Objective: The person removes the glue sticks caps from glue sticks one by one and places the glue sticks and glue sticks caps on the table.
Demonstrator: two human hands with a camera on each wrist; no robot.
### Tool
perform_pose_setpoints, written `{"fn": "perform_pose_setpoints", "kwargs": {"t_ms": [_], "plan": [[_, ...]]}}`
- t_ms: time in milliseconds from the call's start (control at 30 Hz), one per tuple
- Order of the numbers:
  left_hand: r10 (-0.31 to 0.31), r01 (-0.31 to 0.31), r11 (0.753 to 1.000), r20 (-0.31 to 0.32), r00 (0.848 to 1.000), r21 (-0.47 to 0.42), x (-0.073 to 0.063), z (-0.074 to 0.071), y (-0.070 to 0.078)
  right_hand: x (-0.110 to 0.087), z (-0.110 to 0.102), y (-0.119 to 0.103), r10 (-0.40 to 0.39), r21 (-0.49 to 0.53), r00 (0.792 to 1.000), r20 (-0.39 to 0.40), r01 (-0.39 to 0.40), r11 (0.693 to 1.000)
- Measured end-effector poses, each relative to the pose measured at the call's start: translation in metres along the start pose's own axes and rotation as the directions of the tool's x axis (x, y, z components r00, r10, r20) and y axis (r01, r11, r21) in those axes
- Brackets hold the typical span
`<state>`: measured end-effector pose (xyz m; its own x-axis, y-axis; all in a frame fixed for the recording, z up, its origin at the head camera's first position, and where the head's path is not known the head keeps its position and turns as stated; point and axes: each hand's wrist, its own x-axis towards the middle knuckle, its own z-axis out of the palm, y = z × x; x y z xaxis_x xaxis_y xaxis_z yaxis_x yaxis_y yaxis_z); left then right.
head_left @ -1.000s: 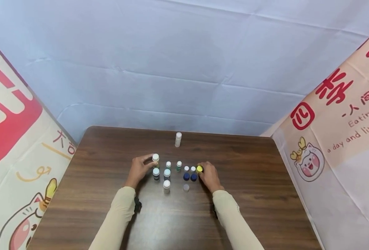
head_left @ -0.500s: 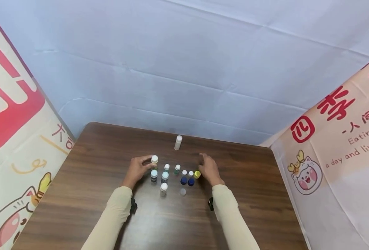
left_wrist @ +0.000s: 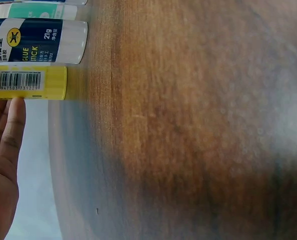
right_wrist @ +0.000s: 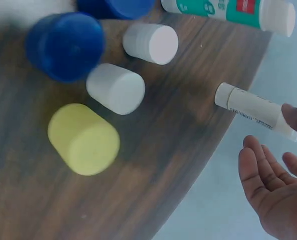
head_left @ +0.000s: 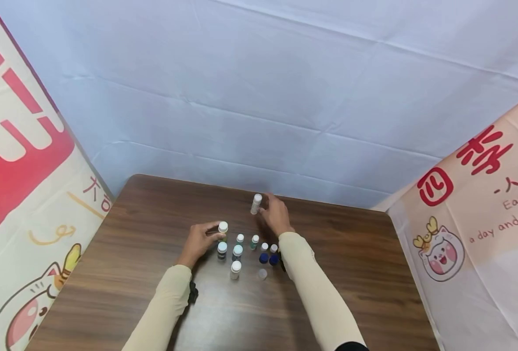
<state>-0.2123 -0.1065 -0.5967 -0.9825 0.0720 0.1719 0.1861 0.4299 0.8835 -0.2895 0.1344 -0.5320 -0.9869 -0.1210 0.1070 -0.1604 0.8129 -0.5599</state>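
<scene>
My left hand point(head_left: 199, 242) pinches an upright yellow glue stick point(left_wrist: 38, 82) with a white cap between thumb and fingers. Beside it stands a navy glue stick point(left_wrist: 43, 40). My right hand point(head_left: 277, 214) is at the far side of the table, next to an upright white glue stick point(right_wrist: 251, 107). In the right wrist view its thumb overlaps the top of that stick, while the fingers point(right_wrist: 248, 157) are spread apart from it. Whether the thumb touches the stick, I cannot tell. A loose yellow cap point(right_wrist: 83, 140) stands on the table, hidden by the right arm in the head view.
Several other glue sticks stand mid-table, among them a teal one point(head_left: 254, 243) and a white one point(head_left: 235, 269). Blue caps point(head_left: 264, 258), small white caps point(right_wrist: 116, 90) and a pale cap point(head_left: 263, 274) lie right of them. A cloth wall rises behind the table point(head_left: 351, 253).
My right hand has left the yellow cap and moved away and leftward to the far white glue stick. The left hand stays at the yellow glue stick. The head view has shifted slightly.
</scene>
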Motion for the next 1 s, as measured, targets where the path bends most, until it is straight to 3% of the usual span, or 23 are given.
{"fn": "perform_pose_setpoints", "kwargs": {"t_ms": [233,467,633,1000], "plan": [[-0.033,0.033,0.999,0.001,0.999,-0.008,-0.001,0.003,0.003,0.016,0.001,-0.007,-0.118,-0.107,0.991,0.068,0.125,0.986],[-0.008,0.008,1.0,0.016,1.0,-0.011,-0.001,0.002,0.004,0.025,0.003,-0.009,-0.174,-0.188,0.981,0.089,0.188,0.964],[0.024,-0.025,1.0,0.02,1.0,0.019,0.0,0.0,0.004,0.019,0.0,-0.005,-0.17,-0.153,0.984,0.047,0.176,0.972],[0.051,-0.053,0.997,0.038,0.998,0.05,0.001,-0.003,0.009,-0.008,-0.017,-0.004,-0.084,0.086,0.988,-0.133,0.096,0.992]]}}
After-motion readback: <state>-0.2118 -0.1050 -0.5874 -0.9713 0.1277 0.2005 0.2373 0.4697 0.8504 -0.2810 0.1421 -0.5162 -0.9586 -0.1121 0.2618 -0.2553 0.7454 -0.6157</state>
